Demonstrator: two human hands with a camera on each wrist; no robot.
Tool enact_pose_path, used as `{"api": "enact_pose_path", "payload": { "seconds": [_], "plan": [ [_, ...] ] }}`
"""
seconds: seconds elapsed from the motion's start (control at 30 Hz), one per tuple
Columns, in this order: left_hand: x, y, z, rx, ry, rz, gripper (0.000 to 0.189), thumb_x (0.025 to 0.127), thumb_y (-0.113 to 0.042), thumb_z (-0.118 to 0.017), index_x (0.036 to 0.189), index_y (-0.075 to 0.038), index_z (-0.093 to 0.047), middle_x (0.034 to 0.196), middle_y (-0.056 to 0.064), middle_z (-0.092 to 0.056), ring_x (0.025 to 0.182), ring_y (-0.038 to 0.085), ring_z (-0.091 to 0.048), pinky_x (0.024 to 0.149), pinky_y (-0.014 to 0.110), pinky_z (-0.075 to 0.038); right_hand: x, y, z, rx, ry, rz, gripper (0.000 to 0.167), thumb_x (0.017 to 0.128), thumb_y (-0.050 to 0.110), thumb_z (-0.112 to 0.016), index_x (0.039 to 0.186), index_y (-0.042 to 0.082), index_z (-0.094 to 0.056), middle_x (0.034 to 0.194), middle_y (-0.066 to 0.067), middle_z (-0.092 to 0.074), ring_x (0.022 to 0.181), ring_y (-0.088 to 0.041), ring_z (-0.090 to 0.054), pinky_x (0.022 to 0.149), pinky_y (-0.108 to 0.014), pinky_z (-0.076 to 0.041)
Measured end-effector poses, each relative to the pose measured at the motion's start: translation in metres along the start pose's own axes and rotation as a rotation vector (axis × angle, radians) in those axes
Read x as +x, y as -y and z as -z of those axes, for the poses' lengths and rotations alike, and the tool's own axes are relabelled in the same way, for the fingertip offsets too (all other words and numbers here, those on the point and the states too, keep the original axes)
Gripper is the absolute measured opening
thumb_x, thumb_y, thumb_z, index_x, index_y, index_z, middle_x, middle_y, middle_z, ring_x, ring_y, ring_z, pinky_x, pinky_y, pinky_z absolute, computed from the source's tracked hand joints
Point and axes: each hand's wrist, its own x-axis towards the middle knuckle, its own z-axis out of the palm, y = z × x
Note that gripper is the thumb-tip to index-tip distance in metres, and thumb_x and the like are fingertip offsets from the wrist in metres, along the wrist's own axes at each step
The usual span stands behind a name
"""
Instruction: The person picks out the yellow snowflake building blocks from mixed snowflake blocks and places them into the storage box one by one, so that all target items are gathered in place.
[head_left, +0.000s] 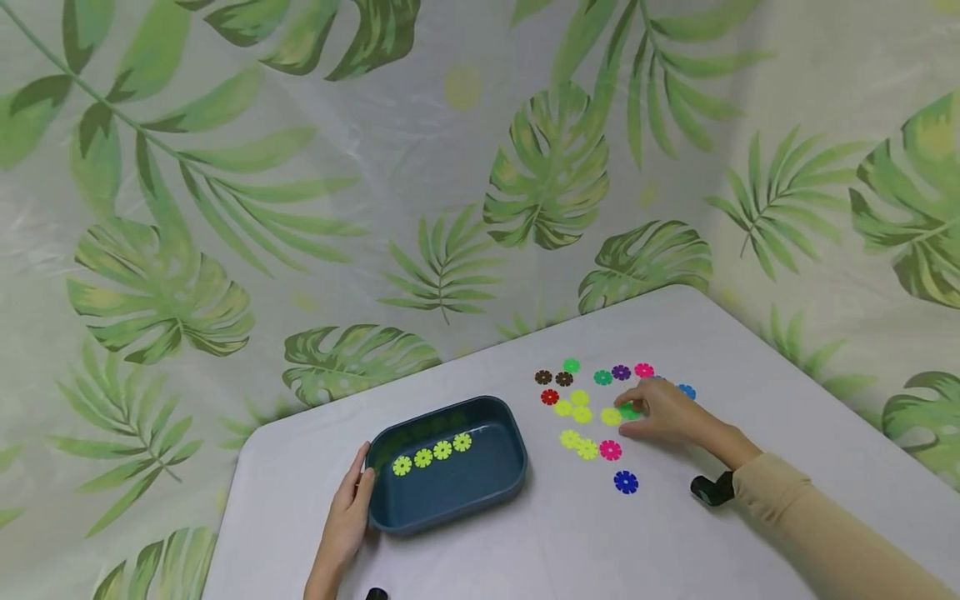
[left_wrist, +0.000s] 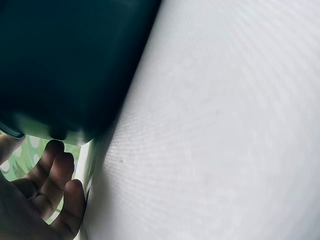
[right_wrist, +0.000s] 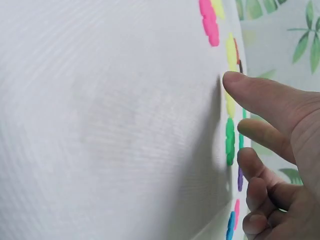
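Discs [head_left: 626, 482] lie around the right hand [head_left: 663, 412], its parted fingers partly hiding a green disc [head_left: 630, 412]. The left hand [head_left: 348, 507] grips a dark-blue tray [head_left: 450, 492].

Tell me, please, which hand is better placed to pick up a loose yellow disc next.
Likely the right hand: it is close beside a loose yellow disc. The left hand touches the left end of the tray, which lies between it and the loose discs.

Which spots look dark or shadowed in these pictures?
Left wrist view: left hand and tray look dim against the bright table; right wrist view: a soft shadow lies on the table beside the right hand; head view: faint shadow near the sleeve.
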Motion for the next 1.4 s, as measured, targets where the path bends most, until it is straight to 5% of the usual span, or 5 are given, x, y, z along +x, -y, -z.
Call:
{"api": "enact_pose_path", "payload": {
  "seconds": [0.83, 1.07, 1.4],
  "plan": [
    [-0.001, -0.003, -0.002, -0.006, -0.017, -0.022, 0.055, 0.111, -0.033, -0.042, 0.162, -0.017, -0.027, 0.156, 0.02, -0.04, 0.142, 0.035, -0.036, 0.114, 0.058, -0.025, 0.003, -0.002, -0.014, 0.027, -0.06, 0.024, 0.025, 0.078, 0.028, -0.088, 0.091, 0.009, -0.077, 0.084, 0.003, -0.059, 0.076, -0.015, -0.05, 0.066, -0.028, -0.043],
    [-0.001, -0.001, -0.002, 0.025, -0.04, -0.004, 0.054, 0.111, -0.035, -0.042, 0.161, -0.02, -0.029, 0.134, 0.02, -0.057, 0.127, 0.032, -0.047, 0.11, 0.058, -0.031, 0.005, 0.002, -0.016, 0.028, -0.072, 0.0, 0.025, 0.074, 0.025, -0.088, 0.088, 0.008, -0.075, 0.08, 0.002, -0.057, 0.074, -0.014, -0.048, 0.065, -0.027, -0.042],
    [-0.001, -0.003, -0.001, 0.058, -0.046, 0.01, 0.055, 0.111, -0.037, -0.041, 0.161, -0.019, -0.029, 0.109, 0.014, -0.058, 0.108, 0.027, -0.05, 0.098, 0.048, -0.037, 0.009, 0.003, -0.015, 0.03, -0.079, -0.006, 0.025, 0.074, 0.024, -0.088, 0.088, 0.008, -0.074, 0.078, 0.001, -0.056, 0.072, -0.014, -0.047, 0.063, -0.028, -0.04]
  ]
}}
